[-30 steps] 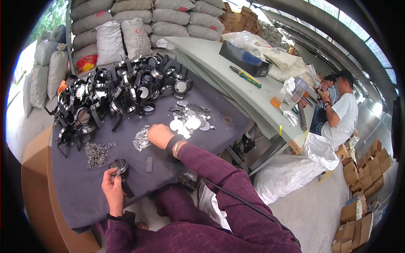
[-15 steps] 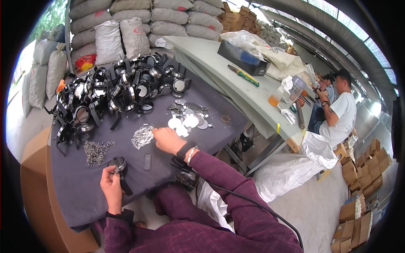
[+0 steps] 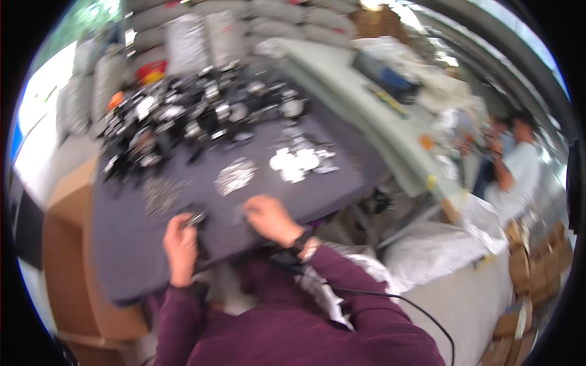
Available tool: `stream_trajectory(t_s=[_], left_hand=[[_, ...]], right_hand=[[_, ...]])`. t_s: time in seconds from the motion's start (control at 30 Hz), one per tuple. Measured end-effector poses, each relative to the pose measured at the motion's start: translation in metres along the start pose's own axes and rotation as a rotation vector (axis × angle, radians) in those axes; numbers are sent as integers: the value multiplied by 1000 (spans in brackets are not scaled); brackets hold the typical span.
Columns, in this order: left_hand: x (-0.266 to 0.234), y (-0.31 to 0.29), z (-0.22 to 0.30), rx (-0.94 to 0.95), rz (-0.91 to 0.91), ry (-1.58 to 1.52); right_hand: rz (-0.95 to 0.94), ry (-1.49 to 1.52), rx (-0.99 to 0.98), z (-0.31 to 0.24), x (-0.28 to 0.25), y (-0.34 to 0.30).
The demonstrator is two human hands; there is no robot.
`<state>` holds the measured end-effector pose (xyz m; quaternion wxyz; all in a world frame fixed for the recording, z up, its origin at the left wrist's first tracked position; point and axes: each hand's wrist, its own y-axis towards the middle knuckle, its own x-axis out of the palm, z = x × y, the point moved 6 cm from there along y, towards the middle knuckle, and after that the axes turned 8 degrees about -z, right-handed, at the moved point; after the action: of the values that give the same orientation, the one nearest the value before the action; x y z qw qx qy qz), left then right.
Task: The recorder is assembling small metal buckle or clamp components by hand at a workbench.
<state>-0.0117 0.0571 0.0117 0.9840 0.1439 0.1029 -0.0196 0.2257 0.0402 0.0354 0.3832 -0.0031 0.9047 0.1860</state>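
My left hand [image 3: 180, 247] is closed on a black round part [image 3: 196, 219] with a metal rim and a black strip hanging from it. To its right, above the near part of the table, my right hand [image 3: 271, 218] has thumb and fingers drawn together; blur hides what is between them. Just beyond the right hand lies a heap of small silvery pins [image 3: 235, 175]. Left of the pins is a pile of small grey metal pieces [image 3: 163, 194]. Shiny flat discs [image 3: 295, 162] lie to the right.
Many black parts with metal rings [image 3: 201, 110] are heaped on the dark-covered table [image 3: 128, 244]. A pale green table [image 3: 342, 85] adjoins at right. A cardboard box [image 3: 67, 244] stands left, a white sack [image 3: 433, 250] right. A person in white [image 3: 519, 171] sits beyond it.
The view has shifted and blurred, so the table appears farther right and higher. My right hand has drawn back from the pin heap toward me. My left hand still holds the black part.
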Motion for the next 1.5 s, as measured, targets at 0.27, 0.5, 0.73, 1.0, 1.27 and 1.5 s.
stream_trajectory(t_s=[0.27,0.5,0.73,1.0,1.27,1.5], left_hand=[[32,12,-10,-161,-196,-271],[24,11,-14,-148,-161,-299],[21,11,-12,-193,-154,-261],[23,11,-15,-188,-147,-263],[22,11,-13,-183,-143,-321],[21,9,-13,-198,-199,-389]], right_hand=[[-138,620,107,-18,32,10],[-170,631,61,-35,62,23],[-167,557,43,-38,58,27],[-135,414,-163,-47,48,36],[-174,903,202,-34,62,35],[-151,702,94,-37,57,36]])
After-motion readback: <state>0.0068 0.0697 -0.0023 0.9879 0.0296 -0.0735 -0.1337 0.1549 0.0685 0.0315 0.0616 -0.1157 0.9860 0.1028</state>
